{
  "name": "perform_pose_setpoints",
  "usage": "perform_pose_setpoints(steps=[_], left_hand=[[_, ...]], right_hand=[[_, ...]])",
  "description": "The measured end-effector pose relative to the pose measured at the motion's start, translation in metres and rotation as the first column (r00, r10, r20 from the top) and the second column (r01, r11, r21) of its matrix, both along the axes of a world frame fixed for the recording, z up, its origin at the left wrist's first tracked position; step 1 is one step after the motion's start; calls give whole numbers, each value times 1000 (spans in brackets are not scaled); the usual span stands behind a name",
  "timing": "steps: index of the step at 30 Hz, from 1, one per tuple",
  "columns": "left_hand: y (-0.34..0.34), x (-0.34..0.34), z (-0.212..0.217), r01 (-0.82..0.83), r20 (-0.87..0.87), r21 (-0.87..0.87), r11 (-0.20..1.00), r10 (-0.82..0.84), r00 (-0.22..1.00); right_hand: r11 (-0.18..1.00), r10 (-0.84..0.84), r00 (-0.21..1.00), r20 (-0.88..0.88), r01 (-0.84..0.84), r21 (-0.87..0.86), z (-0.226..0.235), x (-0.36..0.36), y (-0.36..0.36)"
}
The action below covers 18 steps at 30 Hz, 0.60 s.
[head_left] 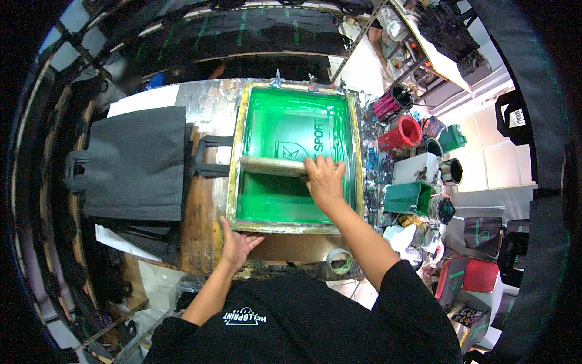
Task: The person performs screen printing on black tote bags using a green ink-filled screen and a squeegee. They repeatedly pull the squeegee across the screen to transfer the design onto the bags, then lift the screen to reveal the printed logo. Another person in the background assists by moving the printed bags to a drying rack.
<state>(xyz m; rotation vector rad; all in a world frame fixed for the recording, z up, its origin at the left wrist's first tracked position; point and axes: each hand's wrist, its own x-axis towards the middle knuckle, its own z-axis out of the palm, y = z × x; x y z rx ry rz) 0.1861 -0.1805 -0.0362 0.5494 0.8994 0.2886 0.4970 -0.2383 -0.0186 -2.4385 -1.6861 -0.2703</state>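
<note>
A screen-printing frame (296, 228) with a yellowed, paint-stained rim lies on the worktable. Green ink coats its mesh (273, 109), where a logo and lettering show through. Across the mesh, roughly level, stands a squeegee (271, 165) with a pale wooden handle; its blade is hidden below. My right hand (325, 182) grips the right end of this handle. At the frame's lower left corner is my left hand (238, 246), thumb up along the side and fingers spread below the near edge, holding nothing. Black bag handles (213, 156) reach under the frame's left side.
A black fabric bag (136, 164) lies flat at the left. Ink containers, including a red tub (400, 132) and a green one (407, 198), crowd the right. A tape roll (340, 261) rests near the front edge. Metal clamps (312, 82) line the frame's far side.
</note>
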Motion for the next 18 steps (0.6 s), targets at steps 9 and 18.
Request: perform_pose_setpoints(steps=[9, 18], left_hand=[[2, -1, 3, 0, -15, -68, 998, -1, 1000], [16, -17, -51, 216, -204, -161, 963, -246, 947]], right_hand=[[999, -47, 993, 111, 50, -21, -24, 111, 102], [977, 2, 1000, -8, -4, -212, -10, 202, 166]])
